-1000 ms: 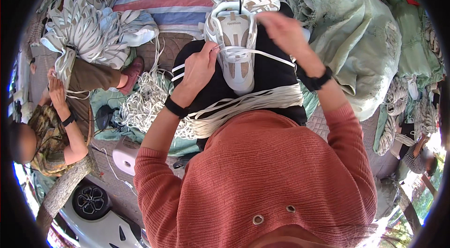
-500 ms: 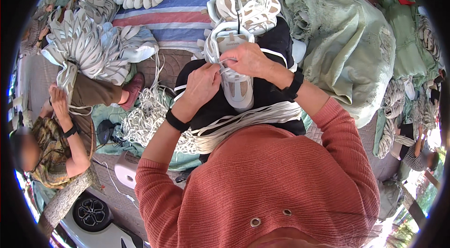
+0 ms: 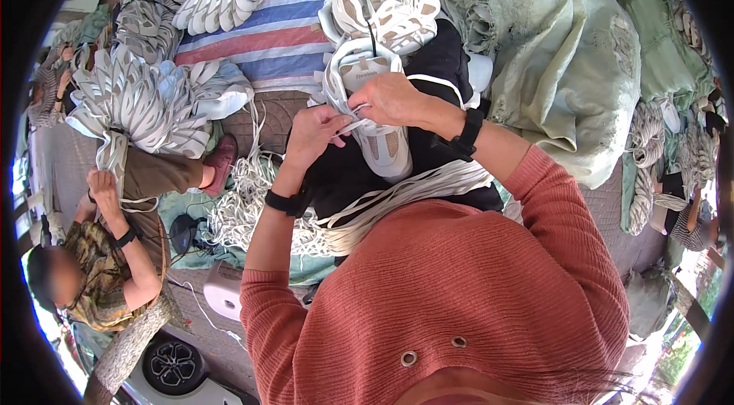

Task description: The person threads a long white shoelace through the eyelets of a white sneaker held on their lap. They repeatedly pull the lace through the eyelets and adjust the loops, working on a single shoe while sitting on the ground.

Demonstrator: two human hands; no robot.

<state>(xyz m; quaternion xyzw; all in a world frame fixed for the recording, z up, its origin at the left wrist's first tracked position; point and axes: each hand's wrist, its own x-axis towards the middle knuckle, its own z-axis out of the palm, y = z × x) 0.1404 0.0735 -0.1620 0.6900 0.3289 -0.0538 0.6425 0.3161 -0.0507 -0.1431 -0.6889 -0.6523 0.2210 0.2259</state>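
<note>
A white and beige sneaker upper (image 3: 387,158) lies across my lap, toe toward me. My left hand (image 3: 315,133), at its left side, pinches a white shoelace (image 3: 352,126) that runs from the upper. Over the upper's eyelets, my right hand (image 3: 391,101) has its fingers closed on the lace; its fingertips are partly hidden. Just beyond sits a bundle of similar uppers (image 3: 386,11), joined by a dark cord. A bunch of loose white laces (image 3: 405,195) lies across my lap near my waist.
A heap of laces (image 3: 252,210) lies at left on green cloth. Beyond are fanned-out uppers (image 3: 141,103) and a striped sheet (image 3: 287,30). A large pale green sack (image 3: 550,61) stands at right. Another person (image 3: 115,252) sits at left, hands on laces.
My left hand has moved left and slightly down, away from the upper, drawing the lace out. My right hand stays over the eyelets. The whole view has shifted slightly.
</note>
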